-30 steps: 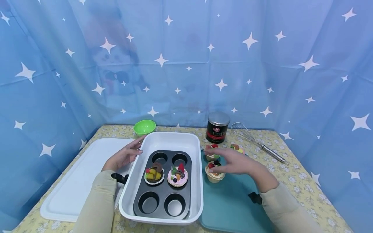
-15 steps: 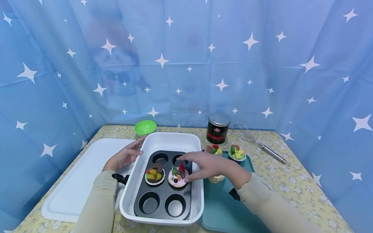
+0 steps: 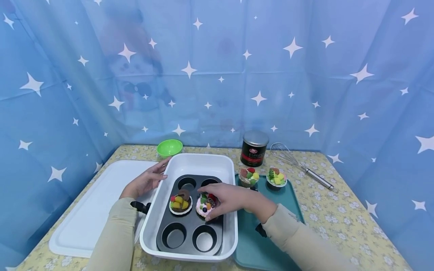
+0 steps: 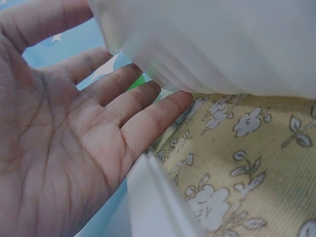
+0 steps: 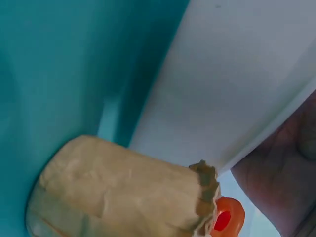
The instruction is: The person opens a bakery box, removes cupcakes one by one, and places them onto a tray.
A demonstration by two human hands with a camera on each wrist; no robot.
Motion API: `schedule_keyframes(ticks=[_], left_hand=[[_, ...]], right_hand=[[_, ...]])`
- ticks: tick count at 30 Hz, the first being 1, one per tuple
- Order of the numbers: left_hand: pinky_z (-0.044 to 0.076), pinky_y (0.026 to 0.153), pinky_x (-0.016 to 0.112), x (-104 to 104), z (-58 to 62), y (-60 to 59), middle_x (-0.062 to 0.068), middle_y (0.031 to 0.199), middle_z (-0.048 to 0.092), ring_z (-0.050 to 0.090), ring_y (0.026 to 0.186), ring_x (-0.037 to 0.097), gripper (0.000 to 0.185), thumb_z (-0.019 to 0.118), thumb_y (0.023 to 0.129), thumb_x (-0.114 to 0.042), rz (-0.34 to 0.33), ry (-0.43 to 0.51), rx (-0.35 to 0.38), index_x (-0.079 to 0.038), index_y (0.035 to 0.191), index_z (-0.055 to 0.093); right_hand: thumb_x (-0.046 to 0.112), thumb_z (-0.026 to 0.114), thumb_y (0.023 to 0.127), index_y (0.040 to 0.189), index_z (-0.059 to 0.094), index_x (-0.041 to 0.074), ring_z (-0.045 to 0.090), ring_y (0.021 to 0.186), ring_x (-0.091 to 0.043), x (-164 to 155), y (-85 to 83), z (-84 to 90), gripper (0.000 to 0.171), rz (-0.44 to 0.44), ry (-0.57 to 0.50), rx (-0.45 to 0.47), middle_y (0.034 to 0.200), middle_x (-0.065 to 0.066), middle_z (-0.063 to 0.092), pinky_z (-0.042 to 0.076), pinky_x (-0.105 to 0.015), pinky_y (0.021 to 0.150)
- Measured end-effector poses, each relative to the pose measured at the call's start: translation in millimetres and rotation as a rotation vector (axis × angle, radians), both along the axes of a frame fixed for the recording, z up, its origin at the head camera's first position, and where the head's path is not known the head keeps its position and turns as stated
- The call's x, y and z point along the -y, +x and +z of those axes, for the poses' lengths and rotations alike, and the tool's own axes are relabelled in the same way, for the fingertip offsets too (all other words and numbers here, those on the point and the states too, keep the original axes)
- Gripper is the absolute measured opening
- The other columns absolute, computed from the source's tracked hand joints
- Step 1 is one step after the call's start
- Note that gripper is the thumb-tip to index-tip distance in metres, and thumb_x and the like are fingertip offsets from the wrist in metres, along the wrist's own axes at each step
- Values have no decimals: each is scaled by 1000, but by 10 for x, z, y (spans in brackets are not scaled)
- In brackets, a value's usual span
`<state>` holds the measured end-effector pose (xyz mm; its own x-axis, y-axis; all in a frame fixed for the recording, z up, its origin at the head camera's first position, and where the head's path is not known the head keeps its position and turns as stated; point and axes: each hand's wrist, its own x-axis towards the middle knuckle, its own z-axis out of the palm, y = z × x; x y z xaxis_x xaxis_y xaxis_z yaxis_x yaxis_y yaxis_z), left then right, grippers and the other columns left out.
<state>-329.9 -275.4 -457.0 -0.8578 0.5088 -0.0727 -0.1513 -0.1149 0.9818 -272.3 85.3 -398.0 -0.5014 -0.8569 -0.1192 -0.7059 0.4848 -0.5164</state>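
R hand over muffin tin, fingers curled round pink-frosted cupcake in mid-row right cup. Mid-row left cup: choc cupcake w/ yellow fruit. Other 4 cups bare. Tin inside white tub.

L hand flat vs tub's left wall, fingers straight, holding nothing; wrist cam confirms palm open by tub edge.

Teal tray just right of tub, 2 fruit cupcakes at far end. R wrist cam: paper-cup cupcake on tray beside tub wall.

Behind: green bowl, espresso can, whisk. White lid left of tub.
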Motion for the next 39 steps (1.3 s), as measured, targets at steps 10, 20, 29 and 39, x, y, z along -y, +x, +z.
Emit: schedule_keyframes(ticks=[10,20,29,39], left_hand=[[49,103,39,-6,4,-4,9,167,16,53,132,18,87,62,94,-6,-8,3,-5,-28,163,15],[50,102,38,-20,28,-23,9,167,15,53,132,18,84,58,96,-3,-7,-7,-14,-27,163,14],[51,101,38,12,4,-16,10,167,16,56,129,18,83,58,96,-4,-9,4,-4,-28,163,15],[51,101,40,5,4,-11,12,166,17,56,129,20,83,57,96,-4,-19,13,-6,-28,163,15]], right_hand=[[60,73,84,152,43,15,53,123,-12,-54,38,-10,87,-8,-24,-47,150,-3,46,48,-34,102],[62,73,82,152,43,15,47,135,-18,-64,61,-65,89,-11,-9,-155,149,-3,47,43,-36,110],[57,73,85,152,43,14,47,133,-16,-28,81,-45,84,-21,43,-181,149,-2,46,43,-36,109],[54,72,88,153,42,14,50,129,-12,-41,84,-52,82,-15,30,-155,148,-1,47,44,-31,107]])
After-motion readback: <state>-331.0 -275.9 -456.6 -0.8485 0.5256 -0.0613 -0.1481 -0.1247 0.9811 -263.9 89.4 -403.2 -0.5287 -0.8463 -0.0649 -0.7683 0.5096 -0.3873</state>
